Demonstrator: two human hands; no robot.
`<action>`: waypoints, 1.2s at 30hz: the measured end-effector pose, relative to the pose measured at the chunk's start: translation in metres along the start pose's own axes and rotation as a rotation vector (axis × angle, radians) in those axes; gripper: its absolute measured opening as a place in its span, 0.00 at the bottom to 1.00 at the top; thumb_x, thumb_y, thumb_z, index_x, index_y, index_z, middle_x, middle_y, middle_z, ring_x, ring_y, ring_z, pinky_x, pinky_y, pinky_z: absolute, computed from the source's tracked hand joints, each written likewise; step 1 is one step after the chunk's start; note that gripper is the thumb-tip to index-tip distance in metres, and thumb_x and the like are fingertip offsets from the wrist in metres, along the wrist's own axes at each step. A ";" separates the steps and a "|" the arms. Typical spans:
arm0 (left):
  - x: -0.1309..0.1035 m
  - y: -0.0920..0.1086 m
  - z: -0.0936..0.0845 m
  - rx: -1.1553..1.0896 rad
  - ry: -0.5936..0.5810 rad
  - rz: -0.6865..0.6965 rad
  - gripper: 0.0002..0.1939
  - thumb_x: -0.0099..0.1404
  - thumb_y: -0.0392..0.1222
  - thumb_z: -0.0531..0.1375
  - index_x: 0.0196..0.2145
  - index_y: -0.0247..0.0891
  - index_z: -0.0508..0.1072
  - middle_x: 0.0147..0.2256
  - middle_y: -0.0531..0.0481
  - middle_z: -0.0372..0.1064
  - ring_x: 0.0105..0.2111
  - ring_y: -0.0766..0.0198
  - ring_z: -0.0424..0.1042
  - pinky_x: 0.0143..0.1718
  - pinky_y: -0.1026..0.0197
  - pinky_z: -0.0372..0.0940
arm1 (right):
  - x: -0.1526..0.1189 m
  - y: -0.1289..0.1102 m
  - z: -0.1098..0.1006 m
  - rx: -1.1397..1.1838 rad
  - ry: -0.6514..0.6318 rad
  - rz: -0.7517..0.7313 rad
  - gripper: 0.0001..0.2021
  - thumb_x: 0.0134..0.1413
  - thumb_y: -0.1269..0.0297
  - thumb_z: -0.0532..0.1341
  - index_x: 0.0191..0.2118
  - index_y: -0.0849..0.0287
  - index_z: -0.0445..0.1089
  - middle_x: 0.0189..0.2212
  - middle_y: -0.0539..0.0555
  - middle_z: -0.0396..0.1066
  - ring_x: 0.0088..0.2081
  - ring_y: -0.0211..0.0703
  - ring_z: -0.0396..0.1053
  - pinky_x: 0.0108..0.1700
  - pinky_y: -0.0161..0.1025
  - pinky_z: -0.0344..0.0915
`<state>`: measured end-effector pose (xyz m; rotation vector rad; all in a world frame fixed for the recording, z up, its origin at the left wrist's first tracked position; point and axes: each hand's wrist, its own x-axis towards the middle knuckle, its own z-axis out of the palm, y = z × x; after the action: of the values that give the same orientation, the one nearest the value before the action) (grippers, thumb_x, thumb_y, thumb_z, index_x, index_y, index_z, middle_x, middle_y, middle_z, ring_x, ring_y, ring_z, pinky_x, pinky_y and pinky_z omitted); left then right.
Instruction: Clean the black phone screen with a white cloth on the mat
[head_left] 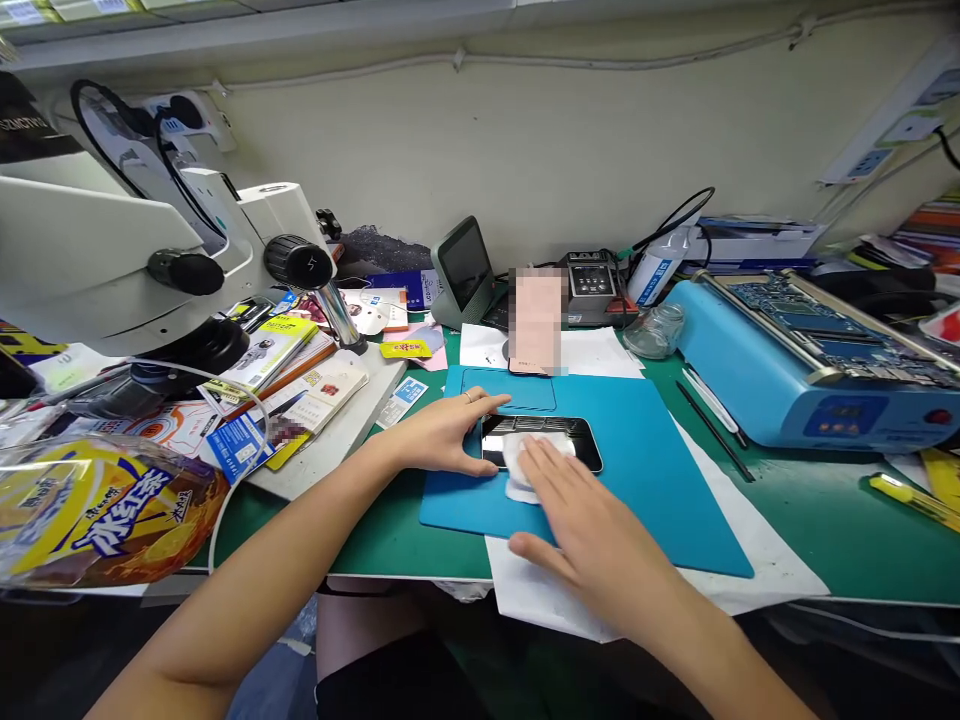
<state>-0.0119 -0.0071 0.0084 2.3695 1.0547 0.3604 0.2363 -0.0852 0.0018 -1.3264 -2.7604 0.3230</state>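
A smartphone [589, 446] with a dark, glossy screen lies flat on a blue mat [637, 510]. My left hand [448, 432] grips its left end, the thumb at the near edge and the fingers at the far edge; a ring shows on one finger. With fingers pressed together, my right hand [570, 500] holds a folded white wipe [519, 490] down against the screen. Part of the screen is hidden under the wipe and those fingers.
A microscope [172, 250] and an iced tea bottle [112, 510] stand at the left. At the right are a blue machine [795, 400] carrying circuit boards, a black stick-like tool [714, 430] and a yellow cutter [911, 498]. Behind the mat stands a small display [461, 270].
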 end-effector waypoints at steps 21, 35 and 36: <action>0.002 -0.005 0.004 -0.065 0.012 0.018 0.57 0.52 0.73 0.67 0.70 0.43 0.54 0.54 0.40 0.63 0.47 0.47 0.71 0.49 0.51 0.67 | 0.010 -0.008 0.004 0.012 0.024 -0.064 0.45 0.63 0.34 0.48 0.73 0.65 0.47 0.72 0.63 0.45 0.71 0.61 0.46 0.69 0.60 0.53; 0.005 0.004 0.004 0.106 0.050 0.021 0.40 0.57 0.64 0.69 0.60 0.40 0.70 0.54 0.41 0.66 0.45 0.50 0.75 0.47 0.53 0.70 | 0.002 0.056 -0.012 -0.010 0.024 0.217 0.44 0.63 0.35 0.50 0.75 0.57 0.43 0.73 0.56 0.44 0.72 0.61 0.46 0.69 0.62 0.52; 0.005 0.004 0.004 0.114 0.045 0.024 0.39 0.58 0.63 0.69 0.60 0.39 0.70 0.54 0.41 0.67 0.45 0.50 0.75 0.47 0.53 0.70 | 0.001 0.055 -0.012 -0.004 0.030 0.225 0.44 0.62 0.34 0.50 0.75 0.56 0.44 0.73 0.56 0.44 0.71 0.62 0.46 0.69 0.62 0.53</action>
<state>-0.0048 -0.0074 0.0080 2.4874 1.0947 0.3734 0.2796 -0.0492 0.0020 -1.6315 -2.5922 0.3056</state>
